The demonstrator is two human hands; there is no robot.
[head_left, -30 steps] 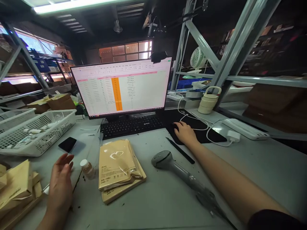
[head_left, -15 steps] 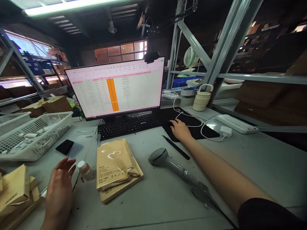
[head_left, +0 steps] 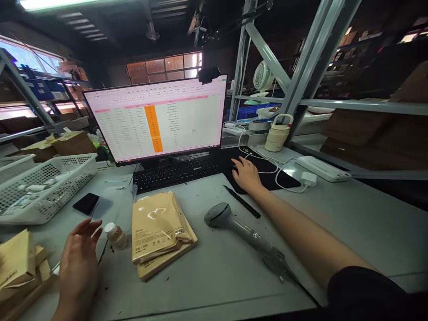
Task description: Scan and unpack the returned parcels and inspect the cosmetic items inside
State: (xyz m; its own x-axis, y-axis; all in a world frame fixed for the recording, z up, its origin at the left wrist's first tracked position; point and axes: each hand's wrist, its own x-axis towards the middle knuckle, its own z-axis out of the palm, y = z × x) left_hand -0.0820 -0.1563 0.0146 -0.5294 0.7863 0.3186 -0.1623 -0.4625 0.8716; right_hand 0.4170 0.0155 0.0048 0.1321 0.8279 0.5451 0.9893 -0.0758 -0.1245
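Observation:
My left hand [head_left: 78, 267] hovers above the grey table [head_left: 351, 223] at the lower left, fingers apart and holding nothing. A small brown bottle with a white cap [head_left: 116, 235] stands just right of its fingertips. A stack of tan packets [head_left: 158, 232] lies beside the bottle. My right hand [head_left: 246, 174] is cupped over a dark mouse on the black mouse pad [head_left: 284, 178]; the mouse is almost hidden under the fingers. A grey barcode scanner [head_left: 234, 225] lies on its side under my right forearm.
A monitor with a spreadsheet [head_left: 157, 118] and a black keyboard [head_left: 175, 171] stand behind the packets. A white mesh basket [head_left: 50, 183], a black phone [head_left: 86, 203] and tan boxes [head_left: 20, 267] are at the left. A black pen [head_left: 242, 202], tape rolls [head_left: 277, 136] and metal shelving [head_left: 301, 67] are at the right.
The view has shifted, so everything sits slightly further left and lower. My left hand stays raised and open by the bottle. My right hand stays on the mouse.

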